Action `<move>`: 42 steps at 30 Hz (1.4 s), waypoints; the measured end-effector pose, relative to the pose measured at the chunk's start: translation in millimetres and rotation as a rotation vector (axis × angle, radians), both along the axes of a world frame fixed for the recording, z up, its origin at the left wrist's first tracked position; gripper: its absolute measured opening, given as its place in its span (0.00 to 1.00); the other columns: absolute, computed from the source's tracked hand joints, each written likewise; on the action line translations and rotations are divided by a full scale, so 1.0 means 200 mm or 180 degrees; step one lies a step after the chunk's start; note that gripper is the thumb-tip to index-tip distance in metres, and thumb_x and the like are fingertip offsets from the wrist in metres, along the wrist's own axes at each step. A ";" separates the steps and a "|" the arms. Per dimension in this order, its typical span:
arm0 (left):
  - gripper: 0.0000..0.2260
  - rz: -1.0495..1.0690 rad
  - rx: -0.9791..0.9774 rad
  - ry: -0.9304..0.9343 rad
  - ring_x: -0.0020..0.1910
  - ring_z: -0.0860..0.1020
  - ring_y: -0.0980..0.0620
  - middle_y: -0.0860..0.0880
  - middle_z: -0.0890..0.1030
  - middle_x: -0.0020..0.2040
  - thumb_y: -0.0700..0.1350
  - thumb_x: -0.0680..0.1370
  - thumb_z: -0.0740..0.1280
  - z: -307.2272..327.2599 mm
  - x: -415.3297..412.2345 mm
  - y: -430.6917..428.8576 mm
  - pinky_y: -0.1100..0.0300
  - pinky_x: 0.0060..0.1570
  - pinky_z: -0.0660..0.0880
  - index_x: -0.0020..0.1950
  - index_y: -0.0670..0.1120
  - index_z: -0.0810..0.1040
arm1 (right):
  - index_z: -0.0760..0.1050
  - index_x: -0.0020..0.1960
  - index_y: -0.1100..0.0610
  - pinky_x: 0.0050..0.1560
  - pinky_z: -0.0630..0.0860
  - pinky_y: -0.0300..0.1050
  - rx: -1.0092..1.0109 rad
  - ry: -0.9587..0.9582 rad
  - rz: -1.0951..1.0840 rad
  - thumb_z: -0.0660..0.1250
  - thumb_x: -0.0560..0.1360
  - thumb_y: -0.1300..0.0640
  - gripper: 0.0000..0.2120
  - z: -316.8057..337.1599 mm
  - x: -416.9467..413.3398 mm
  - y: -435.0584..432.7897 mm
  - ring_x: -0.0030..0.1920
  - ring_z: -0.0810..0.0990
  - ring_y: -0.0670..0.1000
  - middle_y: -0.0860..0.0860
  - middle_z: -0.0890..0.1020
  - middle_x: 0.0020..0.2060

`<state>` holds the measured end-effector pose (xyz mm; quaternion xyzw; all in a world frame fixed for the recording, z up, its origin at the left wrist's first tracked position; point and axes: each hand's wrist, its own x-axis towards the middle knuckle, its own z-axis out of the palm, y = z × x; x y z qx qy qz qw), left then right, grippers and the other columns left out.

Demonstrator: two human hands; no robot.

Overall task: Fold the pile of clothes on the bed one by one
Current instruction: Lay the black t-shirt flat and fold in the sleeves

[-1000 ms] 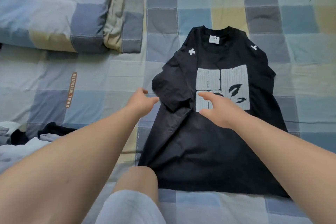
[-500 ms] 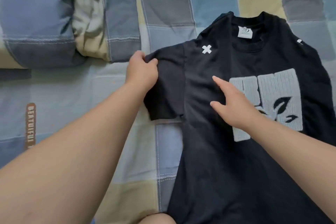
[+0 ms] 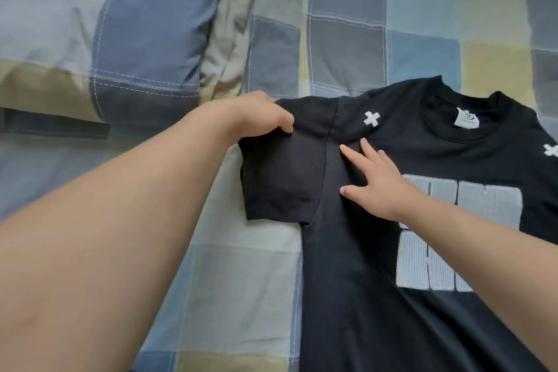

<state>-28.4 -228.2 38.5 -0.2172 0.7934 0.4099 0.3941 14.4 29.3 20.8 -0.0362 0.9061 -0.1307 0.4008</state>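
Head: left hand (image 3: 260, 118) pinches sleeve (image 3: 280, 181); right hand (image 3: 379, 186) presses T-shirt (image 3: 356, 296).

Domestic bedroom, viewed from above the bed. A soft patchwork sheet (image 3: 241, 281) in blue, grey and pale yellow squares with white stitching is covering the whole surface. Plump folded bedding (image 3: 145, 48) in matching fabric is lying at the far left, and a black T-shirt (image 3: 362, 296) is lying spread upon the sheet.
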 end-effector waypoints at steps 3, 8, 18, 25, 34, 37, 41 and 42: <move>0.21 0.0595 0.0875 -0.0172 0.51 0.85 0.42 0.41 0.84 0.56 0.42 0.71 0.74 -0.02 0.04 -0.01 0.47 0.55 0.82 0.63 0.44 0.76 | 0.48 0.79 0.34 0.78 0.52 0.62 0.0010 -0.0041 0.0016 0.67 0.78 0.49 0.38 0.01 -0.01 0.01 0.81 0.41 0.54 0.41 0.42 0.81; 0.13 0.0536 0.0965 -0.0226 0.51 0.84 0.48 0.47 0.85 0.52 0.39 0.72 0.76 0.04 0.06 -0.10 0.52 0.59 0.79 0.55 0.48 0.80 | 0.50 0.80 0.35 0.79 0.52 0.60 0.0015 -0.0093 -0.0075 0.68 0.78 0.49 0.37 0.02 -0.02 -0.01 0.81 0.42 0.54 0.42 0.43 0.81; 0.14 0.3232 0.0993 0.1206 0.47 0.81 0.48 0.48 0.83 0.48 0.35 0.78 0.54 0.01 0.13 -0.01 0.53 0.53 0.75 0.49 0.49 0.75 | 0.57 0.79 0.39 0.77 0.55 0.51 -0.0117 -0.0215 0.0003 0.67 0.79 0.49 0.33 0.11 0.02 -0.09 0.81 0.51 0.52 0.42 0.47 0.81; 0.25 0.0074 0.0266 0.1710 0.58 0.79 0.52 0.52 0.78 0.63 0.32 0.75 0.61 -0.01 0.27 -0.14 0.57 0.58 0.77 0.65 0.57 0.77 | 0.57 0.79 0.39 0.77 0.56 0.49 -0.0092 -0.0357 0.0074 0.67 0.79 0.50 0.33 0.13 0.04 -0.10 0.81 0.51 0.51 0.42 0.46 0.81; 0.17 -0.0357 -0.0366 0.1901 0.60 0.75 0.47 0.51 0.75 0.59 0.45 0.74 0.70 -0.10 0.33 -0.11 0.52 0.56 0.74 0.62 0.52 0.73 | 0.57 0.80 0.40 0.75 0.57 0.48 0.0024 -0.0369 0.0120 0.67 0.79 0.49 0.33 0.14 0.04 -0.13 0.81 0.53 0.51 0.42 0.45 0.81; 0.08 -0.0227 -0.1518 0.2411 0.55 0.76 0.41 0.48 0.76 0.57 0.44 0.78 0.63 -0.06 0.32 -0.11 0.52 0.42 0.68 0.57 0.49 0.76 | 0.57 0.80 0.39 0.74 0.59 0.47 0.0052 -0.0373 0.0113 0.67 0.79 0.49 0.33 0.14 0.03 -0.14 0.80 0.54 0.52 0.42 0.46 0.81; 0.13 0.0173 -0.1996 0.2550 0.51 0.77 0.40 0.48 0.77 0.56 0.38 0.78 0.60 0.02 0.26 -0.14 0.50 0.39 0.69 0.57 0.52 0.77 | 0.58 0.79 0.38 0.73 0.62 0.49 0.0201 -0.0289 0.0165 0.66 0.79 0.49 0.31 0.14 0.01 -0.15 0.79 0.59 0.52 0.42 0.48 0.81; 0.13 0.0148 -0.2056 0.2410 0.50 0.78 0.39 0.48 0.78 0.56 0.38 0.79 0.60 0.02 0.23 -0.15 0.51 0.40 0.68 0.57 0.53 0.77 | 0.59 0.79 0.38 0.74 0.63 0.51 0.0203 -0.0178 0.0207 0.65 0.79 0.49 0.31 0.15 0.01 -0.16 0.79 0.60 0.52 0.41 0.49 0.81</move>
